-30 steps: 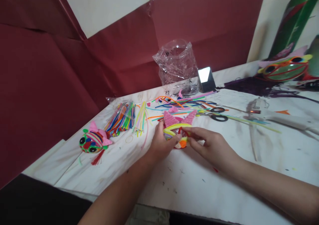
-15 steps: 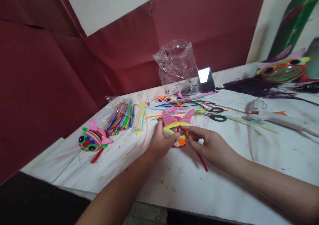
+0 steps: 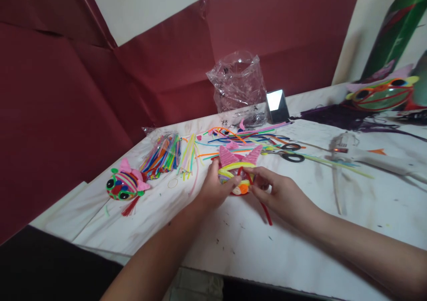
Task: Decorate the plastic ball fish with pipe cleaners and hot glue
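Between my hands, just above the table's front part, is a small craft animal head [image 3: 236,165] with pink ears, yellow bands and an orange spiral. My left hand [image 3: 216,183] grips its left side, thumb across the front. A red pipe cleaner [image 3: 266,213] is pinched between the fingers of my right hand [image 3: 271,185]; its upper end bends over the head's front and its tail hangs below my fingers. Part of the head is hidden behind my fingers. To the left lies a similar finished-looking animal head [image 3: 124,183] with black eyes and a red tassel.
Bundled pipe cleaners [image 3: 163,156] lie behind my left hand, with loose ones spread further right. Scissors [image 3: 293,158], a glue gun [image 3: 376,161] and a phone [image 3: 279,110] are beyond my right hand. A clear plastic bag [image 3: 238,87] stands against the red-covered wall [image 3: 160,74].
The red pipe cleaner's hanging tail has swung slightly left and up. Both hands keep their hold, and the whole view has shifted a little.
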`<state>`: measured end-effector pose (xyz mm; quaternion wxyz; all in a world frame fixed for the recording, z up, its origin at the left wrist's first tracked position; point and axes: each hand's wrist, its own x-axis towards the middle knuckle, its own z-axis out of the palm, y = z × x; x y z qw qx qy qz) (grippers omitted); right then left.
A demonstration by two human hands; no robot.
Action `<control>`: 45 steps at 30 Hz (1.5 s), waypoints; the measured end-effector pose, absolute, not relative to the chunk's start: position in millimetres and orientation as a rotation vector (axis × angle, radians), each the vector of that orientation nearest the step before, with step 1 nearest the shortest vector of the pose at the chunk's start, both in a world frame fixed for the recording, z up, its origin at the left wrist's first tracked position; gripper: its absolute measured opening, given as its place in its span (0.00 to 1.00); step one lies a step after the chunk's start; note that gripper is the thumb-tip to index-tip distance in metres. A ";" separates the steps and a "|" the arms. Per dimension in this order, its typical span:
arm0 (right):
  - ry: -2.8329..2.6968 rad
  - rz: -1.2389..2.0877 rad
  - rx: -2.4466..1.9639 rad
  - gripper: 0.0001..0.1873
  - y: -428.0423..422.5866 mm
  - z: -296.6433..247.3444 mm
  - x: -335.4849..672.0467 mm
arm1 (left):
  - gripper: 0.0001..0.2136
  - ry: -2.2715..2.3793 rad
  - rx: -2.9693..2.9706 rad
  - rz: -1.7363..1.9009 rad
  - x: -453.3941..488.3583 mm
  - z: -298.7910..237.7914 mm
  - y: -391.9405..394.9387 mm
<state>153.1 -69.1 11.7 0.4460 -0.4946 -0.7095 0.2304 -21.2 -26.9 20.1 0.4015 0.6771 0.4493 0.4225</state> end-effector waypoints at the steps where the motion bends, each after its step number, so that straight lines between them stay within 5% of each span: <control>1: -1.760 0.575 -1.225 0.19 -69.3 11.7 153.2 | 0.26 1.129 1.709 1.058 -21.7 20.9 -27.0; 21: -1.762 0.564 -1.214 0.20 -67.6 9.2 155.2 | 0.37 0.977 1.642 0.990 -26.8 22.7 -23.1; 26: -1.766 0.547 -1.203 0.19 -66.4 8.3 155.7 | 0.30 0.939 1.611 1.030 -27.3 22.7 -22.1; 35: -1.766 0.549 -1.193 0.19 -66.4 10.5 157.9 | 0.32 0.970 1.578 1.083 -23.5 18.6 -20.0; 42: -1.745 0.474 -1.171 0.16 -65.1 8.5 162.1 | 0.19 1.148 1.945 1.867 -36.9 28.4 -29.7; 45: -1.815 0.429 -1.148 0.15 -65.6 8.8 162.9 | 0.08 1.057 2.164 1.809 -35.0 38.3 -45.6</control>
